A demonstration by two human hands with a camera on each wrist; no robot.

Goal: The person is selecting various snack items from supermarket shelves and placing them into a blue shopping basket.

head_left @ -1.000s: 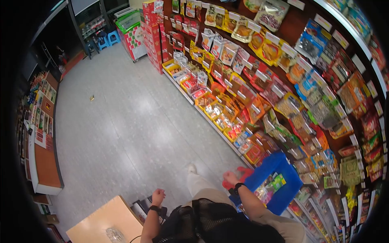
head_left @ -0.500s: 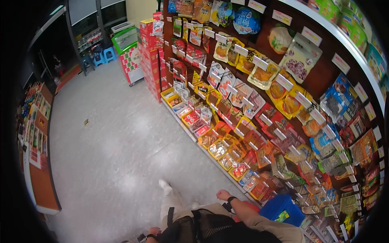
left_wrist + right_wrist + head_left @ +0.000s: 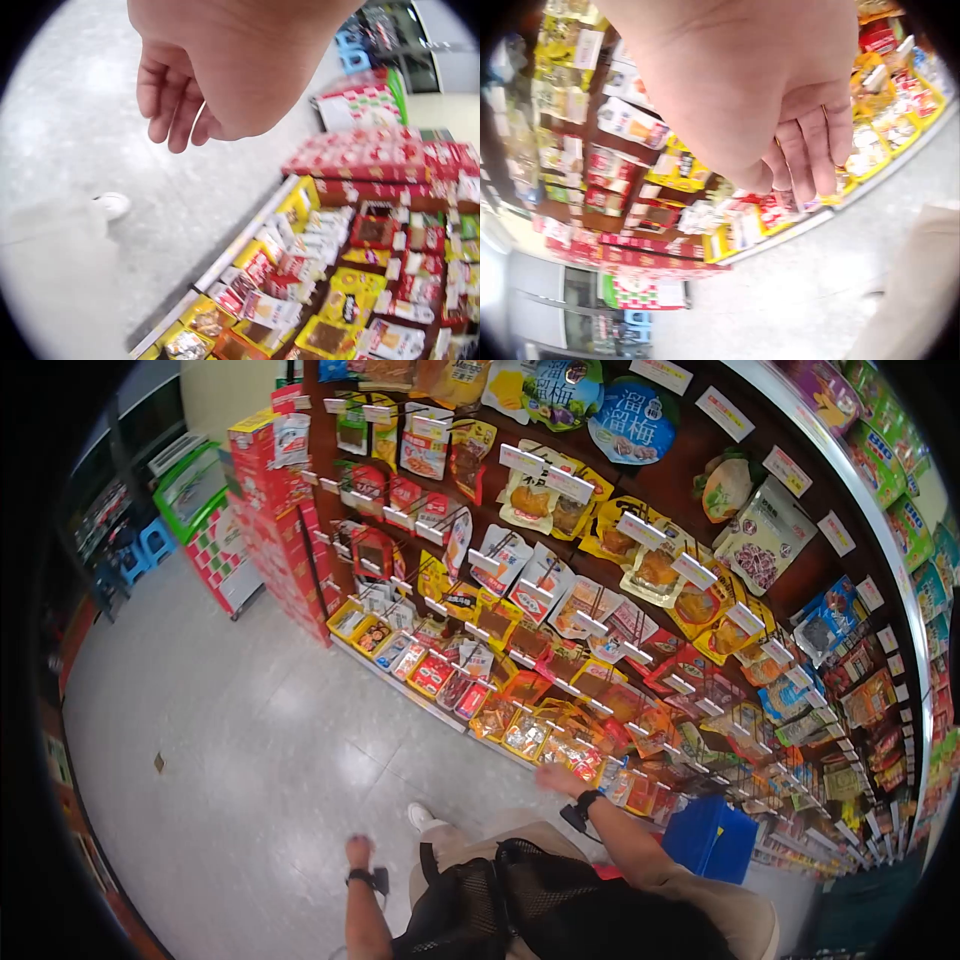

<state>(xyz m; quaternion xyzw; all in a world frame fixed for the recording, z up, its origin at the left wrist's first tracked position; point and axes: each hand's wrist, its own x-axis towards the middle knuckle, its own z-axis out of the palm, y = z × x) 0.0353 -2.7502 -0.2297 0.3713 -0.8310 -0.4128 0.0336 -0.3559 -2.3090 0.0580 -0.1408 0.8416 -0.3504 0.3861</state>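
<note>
The left hand (image 3: 360, 851) hangs over the grey floor at the person's left side; in the left wrist view this hand (image 3: 217, 75) has loosely bent fingers with nothing in them. The right hand (image 3: 562, 780) is in front of the lowest shelf row, near the yellow trays (image 3: 527, 732). Seen from the right wrist, the right hand (image 3: 757, 97) has loose fingers and holds nothing. Neither hand visibly touches the packets. Beside the right forearm stands a blue basket (image 3: 712, 840).
Shelves of hanging snack packets (image 3: 545, 582) run along the right. Stacked red boxes (image 3: 285, 545) stand at the shelf's far end, beside a green-topped freezer (image 3: 215, 540). Blue stools (image 3: 150, 548) stand farther back. A low metal edge (image 3: 420, 703) borders the floor.
The view has turned toward the shelves, which look nearer. The left hand, low in the frame half a second ago, shows fully again. The blue basket now appears farther right, behind the right arm.
</note>
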